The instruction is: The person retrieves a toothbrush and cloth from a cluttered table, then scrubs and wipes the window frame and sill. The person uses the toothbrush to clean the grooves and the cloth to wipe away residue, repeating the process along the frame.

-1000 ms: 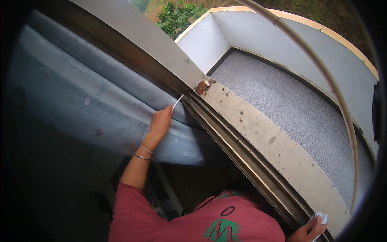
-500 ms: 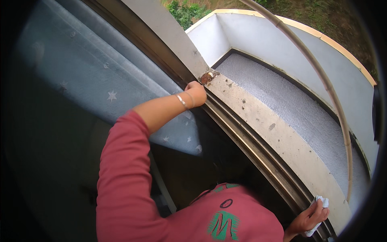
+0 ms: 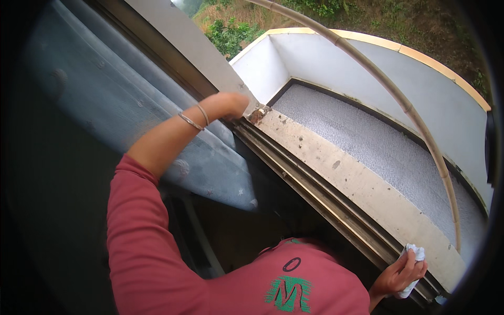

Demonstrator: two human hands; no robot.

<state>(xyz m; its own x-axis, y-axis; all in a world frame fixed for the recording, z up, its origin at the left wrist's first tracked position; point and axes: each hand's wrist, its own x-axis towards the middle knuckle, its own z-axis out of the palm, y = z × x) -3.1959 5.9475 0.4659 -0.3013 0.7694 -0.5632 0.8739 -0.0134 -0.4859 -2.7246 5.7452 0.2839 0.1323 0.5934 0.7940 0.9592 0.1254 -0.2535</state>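
My left hand (image 3: 234, 105) is over the window track, beside a brown, dirty patch (image 3: 258, 115) at the sill's corner. Motion smears it, and its fingers do not show clearly. At the lower right, my right hand (image 3: 399, 274) grips a crumpled white cloth (image 3: 414, 253); whether it is fabric or paper I cannot tell. That hand rests at the near end of the window track (image 3: 325, 202), a set of dark, grimy metal grooves. Next to the track runs the pale, spotted window sill (image 3: 336, 160).
A blue-grey curtain (image 3: 152, 126) with star patterns hangs on the left, against the window frame. Beyond the sill lies a ledge with a grey speckled floor (image 3: 346, 126) and a white parapet (image 3: 336, 63). A curved bamboo pole (image 3: 391, 86) crosses over it.
My left hand has lifted from the track and swung up and to the left. My right hand keeps the white cloth at nearly the same spot. The whole view has shifted slightly.
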